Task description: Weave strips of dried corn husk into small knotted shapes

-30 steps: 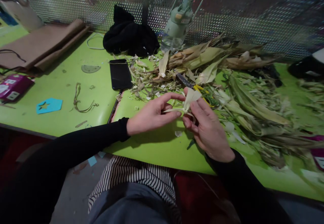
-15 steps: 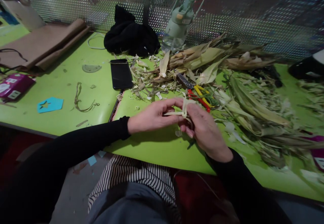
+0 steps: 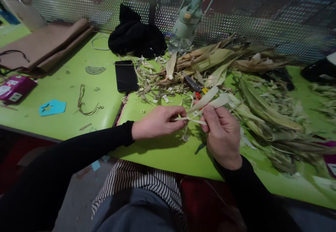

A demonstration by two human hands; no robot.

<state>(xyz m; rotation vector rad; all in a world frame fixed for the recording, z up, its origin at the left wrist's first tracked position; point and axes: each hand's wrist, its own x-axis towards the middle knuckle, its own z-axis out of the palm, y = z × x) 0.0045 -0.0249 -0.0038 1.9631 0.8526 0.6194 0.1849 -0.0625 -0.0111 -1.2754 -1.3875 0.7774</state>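
Note:
Pale corn husk strips meet in a small knot between my two hands, above the front of the green table. My left hand is closed, pinching the strips just left of the knot. Thumb and fingers of my right hand press on the strips to the right of it. Two broad strip ends fan upward past my right thumb. Behind them lie pliers with red and yellow handles, partly covered by the strips. Beneath my fingers a small scrap of husk is visible.
Dried corn husks and shreds cover the back and right of the table. A black phone, a green water bottle and black cloth stand or lie behind. Leftward are a blue star-cut card and twisted cord.
My right hand has moved right, away from my left, drawing the husk strips out. The strip ends now spread upward and cover much of the pliers' handles. My left hand has barely moved.

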